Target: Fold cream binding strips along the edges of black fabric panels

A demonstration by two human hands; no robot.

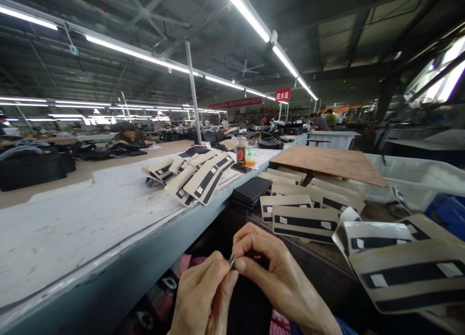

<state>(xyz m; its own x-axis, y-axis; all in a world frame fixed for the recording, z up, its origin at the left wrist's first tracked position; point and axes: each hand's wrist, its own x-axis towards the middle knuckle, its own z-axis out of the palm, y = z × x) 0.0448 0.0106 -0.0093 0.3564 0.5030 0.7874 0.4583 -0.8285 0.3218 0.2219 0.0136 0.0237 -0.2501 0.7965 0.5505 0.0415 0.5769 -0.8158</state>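
Low in the view, my left hand (207, 294) and my right hand (271, 272) meet fingertip to fingertip. Both pinch the top edge of a black piece (247, 303) that hangs down in front of my lap. A small pale edge shows between the thumbs; fingers cover the rest of that spot. The black piece looks flat and sheet-like, but its material is hard to make out. Just ahead of my right hand stand several beige panels (305, 222) with black strips and white tabs. A stack of black sheets (250, 190) lies farther ahead.
To the left runs a white-topped worktable (90, 238) with a pile of beige panels (203, 180). A dark-labelled jar (240, 153) and a green-tipped glue bottle (250, 158) stand near its edge. On the right are a brown board (327, 161) and white bin (417, 173). People work farther off.
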